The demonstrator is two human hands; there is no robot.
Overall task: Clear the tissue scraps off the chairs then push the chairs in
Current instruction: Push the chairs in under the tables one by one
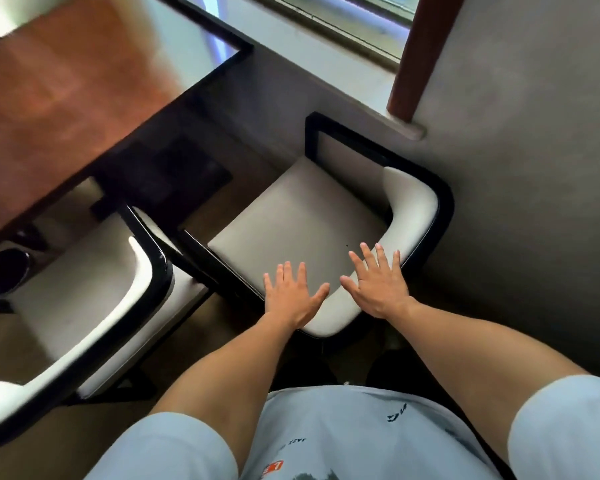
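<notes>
Hands flat, fingers spread: my left hand (293,296) and right hand (378,285) press the near backrest of the right chair (302,209), grasping nothing; table (66,98) far left.

A dark-edged wooden counter (59,98) stands on the brown floor (11,344), with two black-framed, pale-cushioned chairs on that floor, one (84,299) tucked partly beneath it, the other (302,216) beside the wall.

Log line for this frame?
left hand: open | right hand: open | both over chair backrest | seat: no scraps visible
</notes>
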